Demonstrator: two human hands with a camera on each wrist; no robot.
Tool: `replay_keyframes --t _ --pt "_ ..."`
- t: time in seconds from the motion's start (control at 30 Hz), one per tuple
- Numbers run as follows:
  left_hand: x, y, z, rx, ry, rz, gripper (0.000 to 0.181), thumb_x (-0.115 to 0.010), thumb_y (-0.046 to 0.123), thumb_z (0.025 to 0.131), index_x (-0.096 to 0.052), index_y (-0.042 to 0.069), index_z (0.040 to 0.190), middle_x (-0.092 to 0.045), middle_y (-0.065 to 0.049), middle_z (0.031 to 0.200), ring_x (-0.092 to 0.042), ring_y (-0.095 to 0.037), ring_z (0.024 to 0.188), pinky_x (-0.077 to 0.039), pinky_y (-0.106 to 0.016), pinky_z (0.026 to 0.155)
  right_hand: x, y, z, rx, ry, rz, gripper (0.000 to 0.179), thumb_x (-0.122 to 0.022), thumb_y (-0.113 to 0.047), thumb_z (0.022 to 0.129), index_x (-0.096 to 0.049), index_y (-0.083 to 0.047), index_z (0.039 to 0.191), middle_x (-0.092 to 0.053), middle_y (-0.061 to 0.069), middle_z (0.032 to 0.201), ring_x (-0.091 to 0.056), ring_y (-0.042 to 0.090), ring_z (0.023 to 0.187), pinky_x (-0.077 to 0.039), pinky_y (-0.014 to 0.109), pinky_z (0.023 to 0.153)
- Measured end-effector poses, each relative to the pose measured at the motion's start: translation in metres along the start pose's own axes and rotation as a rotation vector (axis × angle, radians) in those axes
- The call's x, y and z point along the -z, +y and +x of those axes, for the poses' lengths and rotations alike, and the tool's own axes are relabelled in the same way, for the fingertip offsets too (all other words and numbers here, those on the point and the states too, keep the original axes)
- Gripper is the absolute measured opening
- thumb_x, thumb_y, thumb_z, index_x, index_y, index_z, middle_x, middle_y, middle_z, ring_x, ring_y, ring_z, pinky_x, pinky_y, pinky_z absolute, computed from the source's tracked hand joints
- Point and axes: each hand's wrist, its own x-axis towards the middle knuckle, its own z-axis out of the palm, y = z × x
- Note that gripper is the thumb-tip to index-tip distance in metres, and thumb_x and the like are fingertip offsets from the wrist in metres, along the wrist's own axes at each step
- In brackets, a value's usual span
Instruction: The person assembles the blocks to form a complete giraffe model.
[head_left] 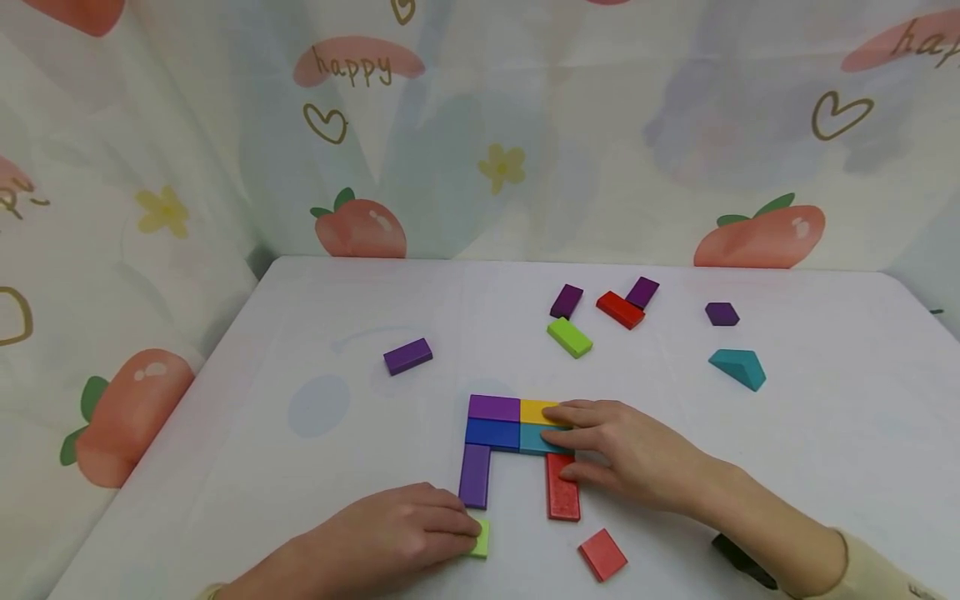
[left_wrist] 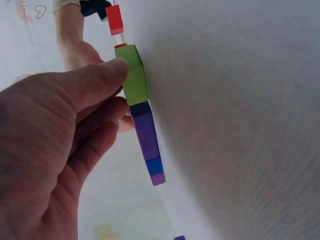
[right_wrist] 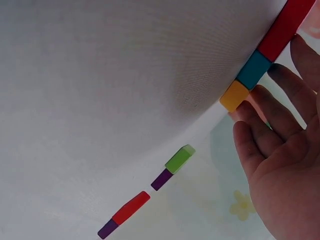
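At the front of the table my left hand pinches a light green block, thumb on its near face in the left wrist view. That block sits just below an upright-lying purple block. Above are a blue block and another purple block, side by side with a teal block and a yellow block. My right hand has extended fingertips resting on the yellow, teal and red blocks. This red block points toward me from under the teal one.
A red square block lies near the front, and a dark piece partly beneath the right forearm. Farther back are a purple block, a bright green block, a red block, a teal wedge-like block and several purple pieces.
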Motion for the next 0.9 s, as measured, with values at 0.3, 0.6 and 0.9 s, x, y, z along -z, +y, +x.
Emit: replay_keyframes --t 0.3,0.6,0.9 --pt "-0.0010 -0.0040 -0.0002 0.011 0.040 0.110 0.032 -0.079 0.018 0.089 -0.075 0.011 0.120 -0.072 0.006 0.118 -0.063 -0.007 0.112 -0.044 -0.016 0.098 -0.0008 0.0007 -0.0002 0.007 0.007 -0.009 0.047 -0.074 -0.033 0.093 -0.067 -0.014 0.135 -0.057 0.006 0.143 -0.052 0.028 0.132 -0.049 0.047 0.100" --pt "-0.0017 -0.0049 -0.0005 0.025 0.046 0.128 0.032 -0.080 0.015 0.088 -0.075 0.012 0.120 -0.072 0.006 0.118 -0.062 -0.007 0.113 -0.044 -0.017 0.099 -0.0011 0.0006 -0.0008 -0.006 0.000 -0.013 0.047 -0.074 -0.033 0.093 -0.067 -0.015 0.136 -0.057 0.006 0.143 -0.052 0.028 0.133 -0.049 0.047 0.100" --pt "-0.0014 -0.0050 -0.0005 0.025 0.040 0.114 0.033 -0.079 0.016 0.089 -0.075 0.012 0.121 -0.072 0.006 0.118 -0.063 -0.007 0.114 -0.044 -0.017 0.099 -0.0002 -0.0001 -0.0005 -0.009 -0.003 -0.010 0.047 -0.075 -0.033 0.093 -0.067 -0.015 0.136 -0.057 0.006 0.143 -0.051 0.028 0.133 -0.049 0.046 0.100"
